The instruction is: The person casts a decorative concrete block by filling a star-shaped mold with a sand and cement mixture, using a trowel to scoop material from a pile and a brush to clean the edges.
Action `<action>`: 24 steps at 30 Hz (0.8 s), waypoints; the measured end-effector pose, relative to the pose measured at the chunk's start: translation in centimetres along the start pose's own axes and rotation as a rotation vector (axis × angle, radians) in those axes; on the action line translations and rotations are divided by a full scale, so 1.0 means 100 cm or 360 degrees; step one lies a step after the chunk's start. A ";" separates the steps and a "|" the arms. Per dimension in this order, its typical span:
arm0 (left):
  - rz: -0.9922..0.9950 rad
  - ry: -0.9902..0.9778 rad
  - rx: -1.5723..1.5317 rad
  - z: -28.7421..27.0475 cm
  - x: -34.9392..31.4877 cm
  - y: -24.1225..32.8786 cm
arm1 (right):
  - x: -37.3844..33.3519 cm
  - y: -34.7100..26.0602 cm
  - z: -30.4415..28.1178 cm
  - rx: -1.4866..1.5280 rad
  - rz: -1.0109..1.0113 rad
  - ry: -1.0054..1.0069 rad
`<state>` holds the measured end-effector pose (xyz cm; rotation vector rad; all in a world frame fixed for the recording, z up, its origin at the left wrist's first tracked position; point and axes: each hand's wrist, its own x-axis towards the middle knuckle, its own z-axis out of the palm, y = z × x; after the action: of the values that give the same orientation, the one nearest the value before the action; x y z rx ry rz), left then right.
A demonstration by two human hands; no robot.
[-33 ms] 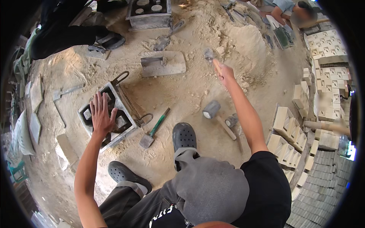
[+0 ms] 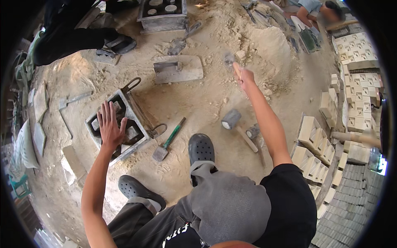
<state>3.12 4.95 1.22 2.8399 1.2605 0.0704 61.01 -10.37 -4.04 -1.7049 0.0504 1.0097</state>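
Note:
My left hand lies with fingers stretched out over a metal mould box that has dark block-shaped cores inside and wire loop handles. Far off to the right, my right hand is closed round the handle of a short wooden-handled tool. Its grey head is smeared by motion above the pale sandy ground, so its exact kind is unclear. Between my hands lie a green-handled scraper and, farther away, a flat plastering float. A mallet with a dark head rests below my right forearm.
A sand heap rises beyond my right hand. Another mould box and a trowel lie at the far side. A person's leg is at far left, another person at far right. Pale blocks line the right.
The head of the tool in my right hand has shifted very slightly to the right and looks more blurred. My left hand stays on the mould box.

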 end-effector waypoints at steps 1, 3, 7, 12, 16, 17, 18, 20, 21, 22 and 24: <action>-0.0046 0.0001 -0.0045 -0.005 -0.005 0.001 | 0.009 -0.006 0.012 0.0061 -0.0013 0.0087; 0.0017 -0.0080 -0.0127 -0.016 -0.015 0.008 | 0.026 -0.019 0.030 0.0181 -0.0034 0.0269; 0.0582 -0.0528 -0.0160 -0.027 -0.038 0.034 | 0.073 -0.048 0.022 0.0162 -0.0031 0.0362; 0.0799 -0.0600 -0.0094 -0.021 -0.088 0.008 | 0.062 -0.027 0.030 0.0274 -0.0225 0.0493; 0.0989 -0.0574 0.0062 -0.030 -0.140 -0.068 | -0.026 0.008 0.040 -0.0085 -0.0334 0.0258; 0.1022 -0.0550 0.0110 -0.034 -0.149 -0.083 | -0.050 0.018 0.038 -0.0186 -0.0437 0.0280; 0.0903 -0.0618 0.0056 -0.035 -0.136 -0.086 | -0.040 0.031 -0.001 -0.0303 -0.0445 0.0159; 0.0558 -0.0701 0.0039 -0.049 -0.140 -0.092 | -0.080 0.052 0.003 -0.0134 -0.0518 0.0023; 0.0407 -0.0662 0.0056 -0.045 -0.141 -0.094 | -0.098 0.063 0.004 -0.0217 -0.0513 -0.0037; 0.0223 -0.0575 0.0048 -0.037 -0.145 -0.096 | -0.117 0.066 0.006 -0.0303 -0.0514 -0.0090; -0.0109 -0.0379 -0.0023 -0.017 -0.142 -0.086 | -0.164 0.069 0.025 -0.0394 -0.0530 -0.0211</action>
<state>-12.84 0.22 2.09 2.6904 1.2966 -0.2519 45.68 -18.29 0.96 -1.7883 -0.4470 0.9009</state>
